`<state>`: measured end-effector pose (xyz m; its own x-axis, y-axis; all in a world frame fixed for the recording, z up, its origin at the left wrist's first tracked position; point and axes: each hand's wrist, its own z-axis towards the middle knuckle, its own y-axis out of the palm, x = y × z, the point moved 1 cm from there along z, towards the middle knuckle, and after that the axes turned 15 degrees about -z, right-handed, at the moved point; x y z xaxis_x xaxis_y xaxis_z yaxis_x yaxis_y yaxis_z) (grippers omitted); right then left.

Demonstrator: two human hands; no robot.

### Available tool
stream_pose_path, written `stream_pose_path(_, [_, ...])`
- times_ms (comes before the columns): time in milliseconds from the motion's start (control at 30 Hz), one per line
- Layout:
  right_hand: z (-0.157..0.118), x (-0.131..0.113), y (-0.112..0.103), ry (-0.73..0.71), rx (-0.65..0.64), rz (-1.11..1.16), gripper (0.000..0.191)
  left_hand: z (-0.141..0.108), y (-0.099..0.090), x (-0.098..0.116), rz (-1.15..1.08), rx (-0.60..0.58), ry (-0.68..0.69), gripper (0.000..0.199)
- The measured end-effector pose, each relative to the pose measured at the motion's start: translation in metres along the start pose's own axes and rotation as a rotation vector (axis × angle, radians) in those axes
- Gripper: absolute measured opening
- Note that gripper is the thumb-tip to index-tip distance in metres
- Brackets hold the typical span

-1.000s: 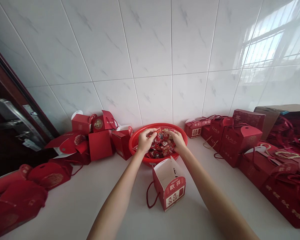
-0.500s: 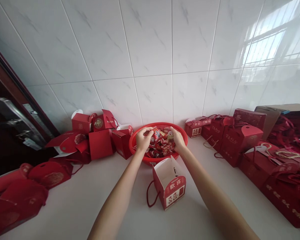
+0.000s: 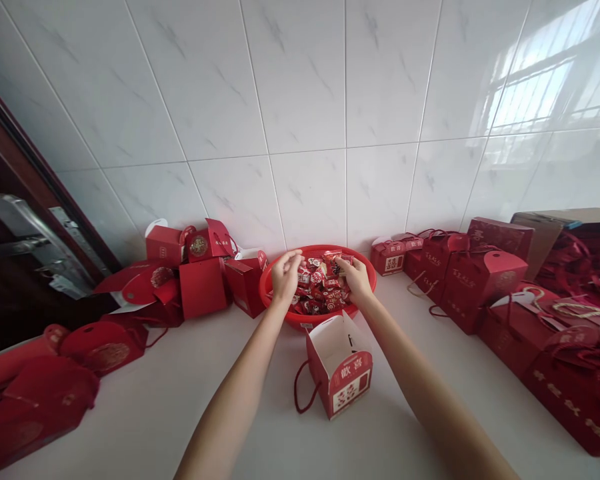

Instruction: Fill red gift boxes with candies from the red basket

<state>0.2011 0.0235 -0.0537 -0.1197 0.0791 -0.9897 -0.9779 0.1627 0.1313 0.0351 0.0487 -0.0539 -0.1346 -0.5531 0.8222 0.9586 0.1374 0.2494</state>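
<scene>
I'm seeing the right hand (image 3: pixel 359 278) pinching a red-wrapped candy (image 3: pixel 334 257) over the far basket (image 3: pixel 293 320); the left hand (image 3: pixel 285 276) is hanging half-curled, possibly empty, I can't tell. The gift box (image 3: pixel 341 373) is standing open nearer, presumably for short reaches.

Bright orange-red on the basket (image 3: pixel 291 319); deeper red with white and black print across the packets (image 3: pixel 323 297). Red outside and white inside on the nearest box (image 3: pixel 351 377), marked with 2 pale characters above a cream panel. Grey-streaked white over the tiles (image 3: pixel 305 87).
</scene>
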Motion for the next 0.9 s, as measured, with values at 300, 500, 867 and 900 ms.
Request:
stream_pose_path(300, [0.001, -0.002, -0.001, 0.039, 0.05, 0.047, 0.033, 0.018, -0.032, -0.004, 0.189, 0.036, -0.045, 0.016])
stream_pose_path(500, [-0.002, -0.005, -0.001, 0.029, 0.031, 0.054, 0.033, 0.02, -0.044, -0.007, 0.367, -0.142, -0.099, 0.02])
stream_pose_path(867, [-0.001, -0.003, -0.001, -0.018, 0.011, 0.065, 0.044, 0.022, -0.044, -0.02, 0.505, -0.306, -0.058, 0.041])
stream_pose_path(900, [-0.001, -0.003, -0.001, -0.022, 0.011, 0.066, 0.045, 0.021, -0.044, -0.02, 0.511, -0.306, -0.055, 0.041])
